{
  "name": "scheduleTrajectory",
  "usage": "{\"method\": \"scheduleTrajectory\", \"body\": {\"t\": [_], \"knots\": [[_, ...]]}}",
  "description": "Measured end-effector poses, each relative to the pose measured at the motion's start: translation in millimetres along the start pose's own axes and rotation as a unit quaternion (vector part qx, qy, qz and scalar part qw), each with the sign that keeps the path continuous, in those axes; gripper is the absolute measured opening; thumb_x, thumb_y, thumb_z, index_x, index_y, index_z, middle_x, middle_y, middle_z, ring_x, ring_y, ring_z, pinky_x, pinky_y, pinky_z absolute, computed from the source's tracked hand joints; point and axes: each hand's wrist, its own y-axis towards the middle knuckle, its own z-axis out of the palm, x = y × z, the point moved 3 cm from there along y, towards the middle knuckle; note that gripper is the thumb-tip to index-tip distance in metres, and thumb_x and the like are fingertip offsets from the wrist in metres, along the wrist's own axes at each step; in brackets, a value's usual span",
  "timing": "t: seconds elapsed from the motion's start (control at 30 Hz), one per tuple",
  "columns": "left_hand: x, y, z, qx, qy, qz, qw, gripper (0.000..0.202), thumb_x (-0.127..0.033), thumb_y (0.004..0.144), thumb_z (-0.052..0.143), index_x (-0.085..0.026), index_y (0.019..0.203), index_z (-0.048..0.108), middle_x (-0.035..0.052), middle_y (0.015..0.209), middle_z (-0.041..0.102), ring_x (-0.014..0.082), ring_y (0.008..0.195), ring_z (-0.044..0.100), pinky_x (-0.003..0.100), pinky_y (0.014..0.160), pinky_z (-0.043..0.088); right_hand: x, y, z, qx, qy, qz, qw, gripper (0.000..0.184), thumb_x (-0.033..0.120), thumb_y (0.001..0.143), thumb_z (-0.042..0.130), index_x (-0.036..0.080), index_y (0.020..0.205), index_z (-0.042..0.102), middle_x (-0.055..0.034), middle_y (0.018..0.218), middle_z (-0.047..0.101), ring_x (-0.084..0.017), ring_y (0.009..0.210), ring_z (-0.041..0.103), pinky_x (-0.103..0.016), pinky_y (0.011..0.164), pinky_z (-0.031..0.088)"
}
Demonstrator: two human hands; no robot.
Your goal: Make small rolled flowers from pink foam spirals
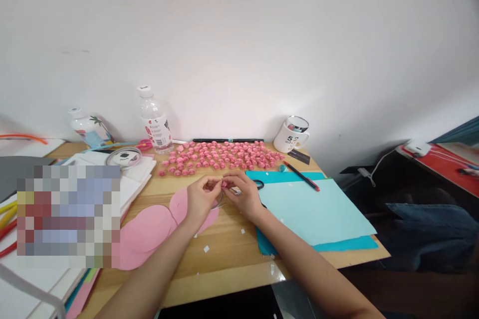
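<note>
Between the fingertips of both hands is a small rolled pink paper rose (224, 184). My left hand (202, 198) pinches it from the left, and my right hand (242, 193) closes on it from the right. Just behind them, many similar pink paper roses (217, 155) lie spread across the back of the table. Large pink paper circles (144, 229) overlap on the tabletop, partly under my left hand and forearm. Beside my right hand, a black scissors handle (258, 184) sticks out; the rest is hidden.
Light blue paper (318, 209) lies on darker blue sheets at right, with a pen (302, 176) across the edge. A white mug (290, 135) and water bottle (155, 124) stand by the wall. Stacked papers (136, 172) fill the left. Small white scraps (206, 248) dot the wooden table (224, 269).
</note>
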Motion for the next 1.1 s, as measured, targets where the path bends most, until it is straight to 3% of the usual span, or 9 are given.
{"method": "scheduleTrajectory", "body": {"t": [0.2,0.4,0.63,0.93,1.1], "knots": [[3.6,0.5,-4.8,-0.022,0.043,0.052,0.997,0.007,-0.02,0.064,0.061,-0.016,0.067,0.066,0.0016,0.066,0.067,0.0141,0.061,0.06,0.023,0.06,0.045,-0.3,0.0,3.9,0.008,-0.015,-0.008,1.0,0.022,0.021,0.078,0.055,0.02,0.099,0.059,-0.0081,0.095,0.06,-0.013,0.067,0.062,-0.028,0.061,0.055],[5.0,3.1,-4.2,-0.019,0.018,0.06,0.998,0.011,-0.024,0.066,0.062,-0.017,0.073,0.065,0.002,0.07,0.067,0.0149,0.066,0.061,0.025,0.064,0.047,4.5,2.0,1.6,0.0,-0.029,-0.003,1.0,0.014,0.019,0.078,0.054,0.02,0.09,0.061,-0.0055,0.083,0.064,-0.014,0.066,0.06,-0.028,0.062,0.053],[11.2,4.1,4.9,0.076,-0.105,-0.077,0.989,0.021,-0.028,0.063,0.068,-0.013,0.077,0.065,0.0051,0.07,0.069,0.0145,0.06,0.062,0.025,0.058,0.048,1.3,0.6,-1.2,-0.031,-0.056,0.003,0.998,0.016,0.018,0.076,0.056,0.022,0.09,0.061,-0.0049,0.084,0.065,-0.018,0.074,0.059,-0.031,0.066,0.051],[17.5,0.1,4.9,0.113,-0.294,-0.239,0.918,0.026,-0.02,0.054,0.078,-0.012,0.075,0.065,0.0026,0.066,0.067,0.0086,0.055,0.058,0.019,0.052,0.042,10.4,-1.8,1.4,-0.009,-0.131,-0.12,0.984,0.027,0.01,0.081,0.049,0.02,0.105,0.056,-0.0075,0.091,0.066,-0.018,0.082,0.06,-0.03,0.07,0.051],[17.8,0.9,5.6,0.117,-0.321,-0.267,0.901,0.026,-0.013,0.053,0.078,-0.011,0.076,0.065,0.0033,0.068,0.067,0.0096,0.06,0.06,0.02,0.058,0.044,8.9,-3.1,2.2,-0.016,-0.151,-0.131,0.98,0.028,0.013,0.082,0.048,0.019,0.11,0.054,-0.0076,0.091,0.066,-0.017,0.082,0.061,-0.028,0.071,0.051]]}}
